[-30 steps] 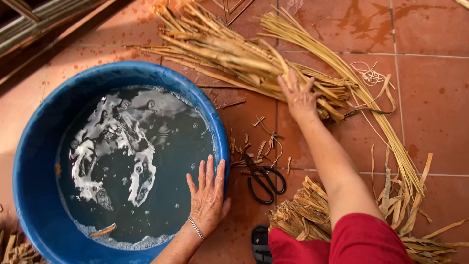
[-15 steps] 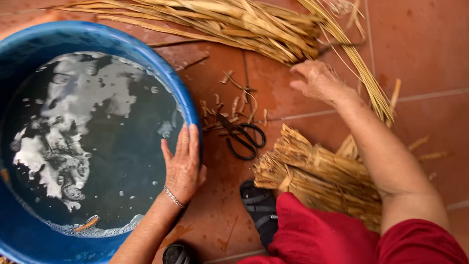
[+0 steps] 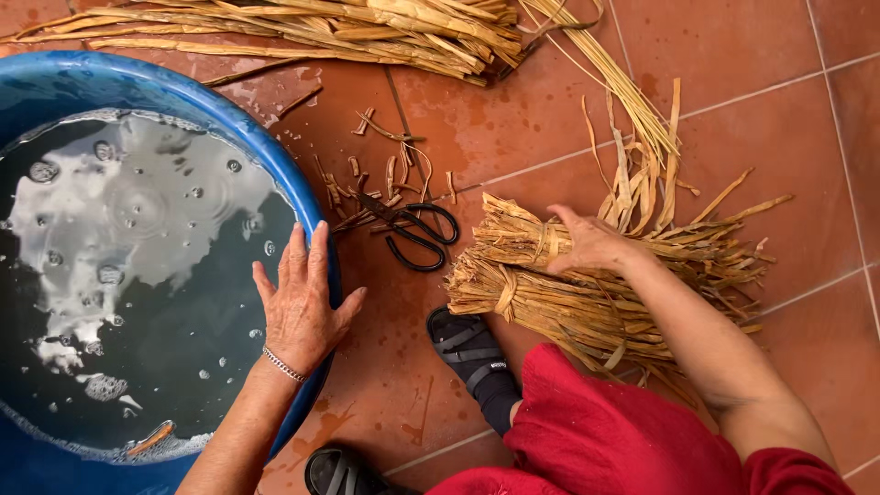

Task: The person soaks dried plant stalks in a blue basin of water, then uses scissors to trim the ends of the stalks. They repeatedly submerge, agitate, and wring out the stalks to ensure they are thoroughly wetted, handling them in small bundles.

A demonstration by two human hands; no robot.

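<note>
Straw bundles (image 3: 587,293) at 3 o'clock; right hand (image 3: 591,243) curled, gripping upper one.
Left hand (image 3: 302,307) flat, fingers spread on tub rim (image 3: 316,215); leaning risks tipping tub, spilling water.

Glossy blue plastic basin (image 3: 316,215), dry fibrous straw bundles (image 3: 568,302), matt black metal scissors (image 3: 412,229), wet glazed terracotta tiles (image 3: 779,119).

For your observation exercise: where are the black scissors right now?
In the head view, the black scissors lie on the tiled floor, between the blue tub and the tied straw bundles.
</note>
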